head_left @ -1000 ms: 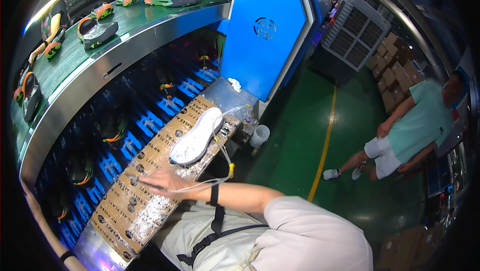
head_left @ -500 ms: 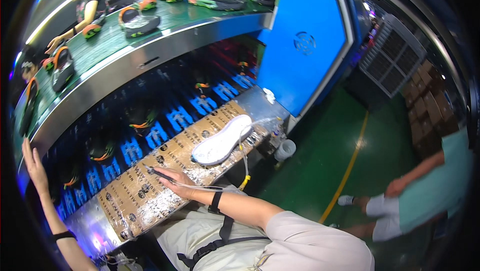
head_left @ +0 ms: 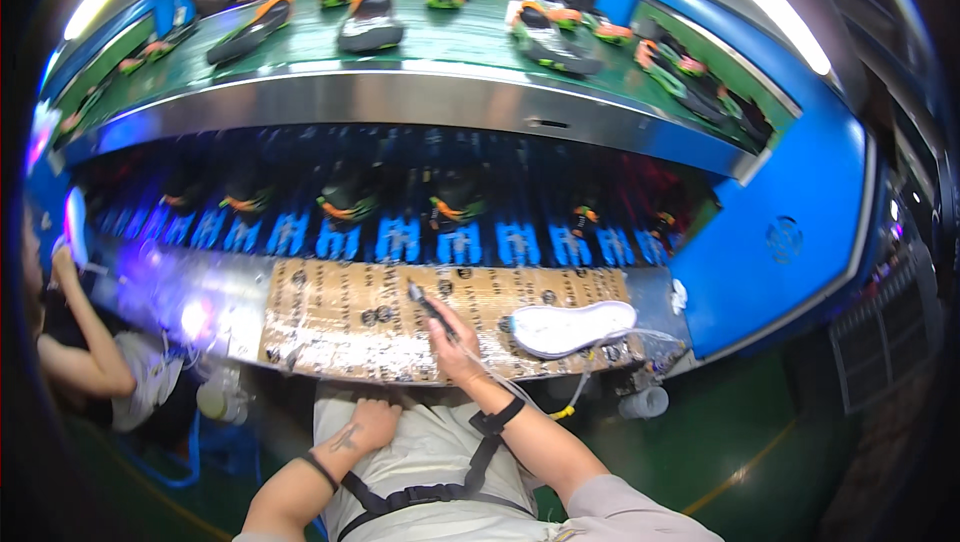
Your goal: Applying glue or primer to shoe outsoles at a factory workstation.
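My right hand [head_left: 455,344] grips a slim black pen-shaped tool [head_left: 431,310] with a pale tip. A thin clear cord [head_left: 508,383] trails from it past my wrist. Hand and tool are over a cardboard sheet [head_left: 330,327] under shiny clear film. To the right of my hand lies a white shoe sole [head_left: 573,331], apart from the tool. My left hand [head_left: 376,424] rests on my lap by the bench's front edge, fingers curled in and no object showing in it.
Beyond the cardboard stands a row of blue holders [head_left: 460,243] beneath dark shoe uppers. Above runs a green conveyor [head_left: 430,34] carrying black-and-orange shoes. A blue machine housing [head_left: 770,232] bounds the right. Another person's arm [head_left: 85,337] is at left; another reaches over the conveyor.
The view has swung left and levelled. My left hand has come from the conveyor's edge at far left down to my lap. My right hand still holds the pen-shaped tool over the cardboard.
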Motion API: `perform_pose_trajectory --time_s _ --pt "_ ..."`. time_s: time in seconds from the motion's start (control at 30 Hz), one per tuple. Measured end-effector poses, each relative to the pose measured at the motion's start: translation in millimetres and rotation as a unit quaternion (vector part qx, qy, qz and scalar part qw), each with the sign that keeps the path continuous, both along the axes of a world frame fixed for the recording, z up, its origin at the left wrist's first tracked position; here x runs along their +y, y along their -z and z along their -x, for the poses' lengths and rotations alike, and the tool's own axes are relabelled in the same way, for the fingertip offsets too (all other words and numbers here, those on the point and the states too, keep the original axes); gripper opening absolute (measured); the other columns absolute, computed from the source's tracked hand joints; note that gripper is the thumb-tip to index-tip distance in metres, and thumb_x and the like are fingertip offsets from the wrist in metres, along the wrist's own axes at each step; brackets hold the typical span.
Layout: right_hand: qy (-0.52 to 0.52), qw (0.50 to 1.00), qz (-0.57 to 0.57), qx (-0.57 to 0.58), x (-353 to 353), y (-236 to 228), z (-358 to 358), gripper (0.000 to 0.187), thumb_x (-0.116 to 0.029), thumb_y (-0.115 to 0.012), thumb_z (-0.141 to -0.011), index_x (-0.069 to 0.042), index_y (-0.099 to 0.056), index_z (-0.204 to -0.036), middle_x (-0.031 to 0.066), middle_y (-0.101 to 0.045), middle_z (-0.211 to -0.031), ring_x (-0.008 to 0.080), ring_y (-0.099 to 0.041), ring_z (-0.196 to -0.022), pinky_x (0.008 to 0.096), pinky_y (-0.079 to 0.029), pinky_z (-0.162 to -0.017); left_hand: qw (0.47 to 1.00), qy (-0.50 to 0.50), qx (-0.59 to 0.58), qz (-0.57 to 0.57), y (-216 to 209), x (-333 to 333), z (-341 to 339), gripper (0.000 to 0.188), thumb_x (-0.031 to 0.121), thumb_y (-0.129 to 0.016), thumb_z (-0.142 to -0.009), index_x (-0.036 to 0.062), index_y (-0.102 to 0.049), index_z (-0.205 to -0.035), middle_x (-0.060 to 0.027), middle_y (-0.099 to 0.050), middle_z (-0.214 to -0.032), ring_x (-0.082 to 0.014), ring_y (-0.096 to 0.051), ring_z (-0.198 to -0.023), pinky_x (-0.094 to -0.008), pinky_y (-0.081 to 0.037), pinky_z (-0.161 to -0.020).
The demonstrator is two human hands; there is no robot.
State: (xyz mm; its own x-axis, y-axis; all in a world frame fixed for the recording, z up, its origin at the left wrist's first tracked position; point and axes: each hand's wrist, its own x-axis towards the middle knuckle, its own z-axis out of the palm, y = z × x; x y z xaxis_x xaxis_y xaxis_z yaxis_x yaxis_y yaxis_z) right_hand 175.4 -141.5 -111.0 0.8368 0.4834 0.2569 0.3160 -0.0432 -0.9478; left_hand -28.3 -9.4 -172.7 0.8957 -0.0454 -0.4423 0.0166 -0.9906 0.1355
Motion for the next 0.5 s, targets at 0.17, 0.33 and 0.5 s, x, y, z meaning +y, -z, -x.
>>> perform_pose_trajectory --time_s 0.17,0.33,0.5 --pt "-0.008 0.998 -0.042 0.054 3.5 4.1 2.3 0.041 -0.019 -0.066 -0.103 -0.003 -0.064 -0.141 0.006 -0.068 -0.097 0.0133 -0.062 -0.081 0.0305 -0.051 -0.074 0.97 -0.042 -0.241 -0.013 75.5 22.8 4.9 0.034 0.021 -0.051 -0.1 0.0091 -0.077 -0.119 -0.0154 -0.078 -0.11 -0.0385 -0.075 -0.103 -0.0511 -0.058 -0.095" --pt "-0.019 0.994 -0.05 0.091 -2.6 9.5 -2.0 0.038 -0.015 -0.065 -0.102 -0.003 -0.066 -0.138 0.0082 -0.07 -0.099 0.0151 -0.063 -0.082 0.0312 -0.052 -0.076 0.991 -0.109 0.077 0.003 20.8 32.1 -6.9 0.03 0.017 -0.055 -0.094 0.0079 -0.081 -0.105 -0.0162 -0.079 -0.107 -0.0371 -0.076 -0.102 -0.0484 -0.06 -0.089" --pt "-0.046 0.993 -0.053 0.09 -3.6 2.5 0.8 0.039 -0.014 -0.058 -0.107 -0.001 -0.06 -0.143 0.0081 -0.072 -0.104 0.0086 -0.062 -0.077 0.0248 -0.052 -0.071 0.993 -0.094 0.072 0.008 -13.1 34.6 25.6 0.031 0.019 -0.058 -0.088 0.0024 -0.081 -0.1 -0.0224 -0.078 -0.108 -0.0356 -0.076 -0.104 -0.0478 -0.059 -0.089"
